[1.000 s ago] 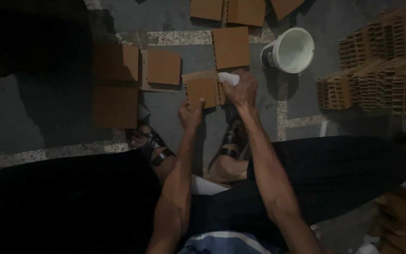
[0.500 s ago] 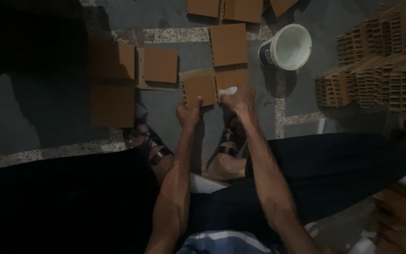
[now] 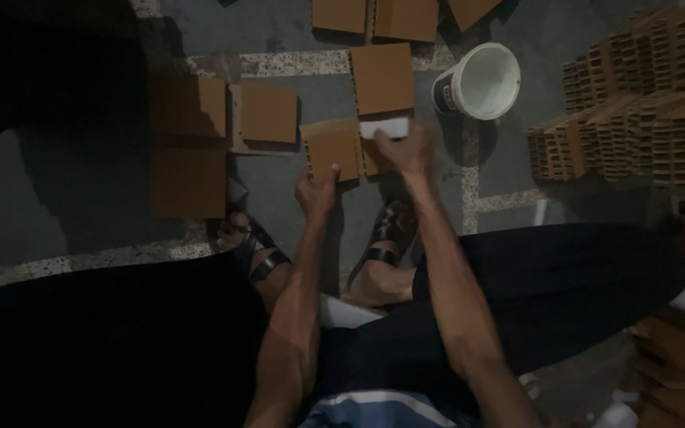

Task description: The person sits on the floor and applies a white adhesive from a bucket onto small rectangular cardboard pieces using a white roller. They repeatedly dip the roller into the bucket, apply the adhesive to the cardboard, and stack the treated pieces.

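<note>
On the grey floor, two brown square blocks [image 3: 188, 107] [image 3: 189, 182] lie in shadow at the left, with a third [image 3: 268, 112] beside them. The left hand [image 3: 316, 190] grips the near edge of a brown block [image 3: 333, 150] lying flat between the sandalled feet [image 3: 251, 250] and farther tiles; it looks roughly square, so no long axis shows. Just right, the right hand [image 3: 406, 150] closes its fingers on a small white piece [image 3: 384, 128], long axis left-right, and the white bucket [image 3: 477, 82] beyond shows only a pale inside.

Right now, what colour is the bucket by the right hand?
White inside, dark band on the outer wall; bucket shows best in the head view.
</note>
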